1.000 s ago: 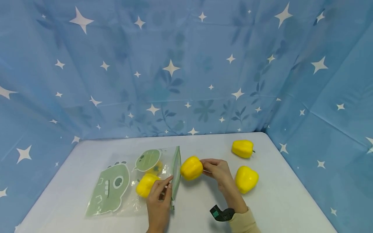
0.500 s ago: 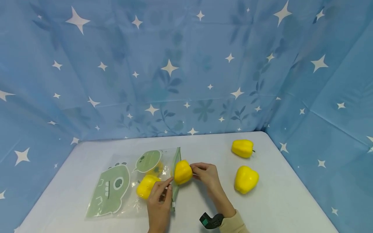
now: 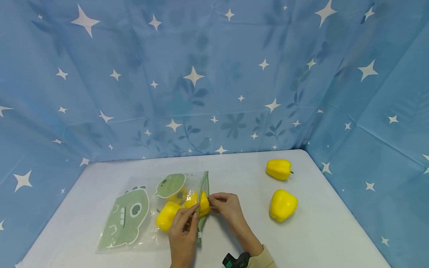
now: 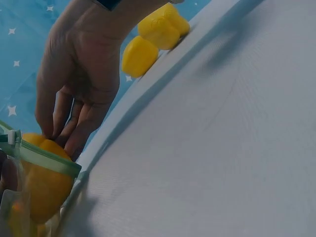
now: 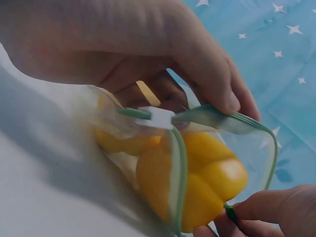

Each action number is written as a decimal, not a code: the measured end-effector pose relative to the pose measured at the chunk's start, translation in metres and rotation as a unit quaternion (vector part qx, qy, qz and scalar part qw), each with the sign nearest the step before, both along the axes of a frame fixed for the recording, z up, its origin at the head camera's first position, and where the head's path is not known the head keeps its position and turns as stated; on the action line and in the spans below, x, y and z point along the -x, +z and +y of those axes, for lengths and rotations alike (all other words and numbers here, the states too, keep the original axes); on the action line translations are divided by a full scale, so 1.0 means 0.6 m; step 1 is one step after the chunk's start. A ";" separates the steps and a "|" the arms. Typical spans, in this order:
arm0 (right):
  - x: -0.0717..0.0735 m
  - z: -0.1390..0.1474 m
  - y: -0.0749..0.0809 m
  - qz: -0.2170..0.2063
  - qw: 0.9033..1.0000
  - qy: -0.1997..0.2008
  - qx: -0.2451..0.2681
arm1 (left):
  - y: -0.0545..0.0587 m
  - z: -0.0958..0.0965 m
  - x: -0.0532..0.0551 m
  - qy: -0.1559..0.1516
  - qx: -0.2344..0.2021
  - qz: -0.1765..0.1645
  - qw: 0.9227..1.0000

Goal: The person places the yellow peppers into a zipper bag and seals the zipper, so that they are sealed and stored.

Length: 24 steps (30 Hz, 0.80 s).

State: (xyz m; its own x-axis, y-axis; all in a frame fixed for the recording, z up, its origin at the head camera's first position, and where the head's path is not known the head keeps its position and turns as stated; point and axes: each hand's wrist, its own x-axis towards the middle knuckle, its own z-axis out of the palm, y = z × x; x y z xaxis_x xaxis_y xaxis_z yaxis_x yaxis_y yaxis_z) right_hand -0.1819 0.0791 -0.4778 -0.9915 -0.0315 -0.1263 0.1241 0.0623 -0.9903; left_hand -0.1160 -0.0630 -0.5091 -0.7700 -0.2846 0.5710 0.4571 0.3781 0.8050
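A clear zip bag (image 3: 127, 216) with green cartoon prints lies on the table, its green-edged mouth facing right. My left hand (image 3: 182, 234) pinches the near side of that mouth between thumb and fingers, close to the white slider (image 5: 160, 117). By its green stem (image 5: 229, 211), my right hand (image 3: 231, 212) holds a yellow bell pepper (image 3: 204, 204), which sits partly inside the mouth. Deeper in the bag is a yellow bell pepper (image 3: 167, 216), and another yellow one (image 3: 178, 195) shows behind the printed speech bubble. In the left wrist view, the right hand's fingertips are at the held pepper's top.
Two more yellow bell peppers lie on the table's right side, one pepper (image 3: 279, 169) near the back and one pepper (image 3: 283, 205) nearer. A blue curtain (image 3: 214, 74) with white stars surrounds the white table (image 3: 321, 230) at the back and sides.
My right hand has moved left, bringing the bell pepper from outside the bag into its mouth. My left hand has kept its grip on the bag's edge.
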 end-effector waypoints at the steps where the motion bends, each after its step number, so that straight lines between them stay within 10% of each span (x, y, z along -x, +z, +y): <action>1: 0.000 -0.002 -0.001 0.001 1.000 0.003 -0.002 | 0.000 0.000 0.000 0.000 0.001 0.001 1.000; 24: -0.012 -0.021 -0.015 0.017 0.990 0.139 -0.020 | -0.004 0.000 0.002 -0.003 0.001 0.018 1.000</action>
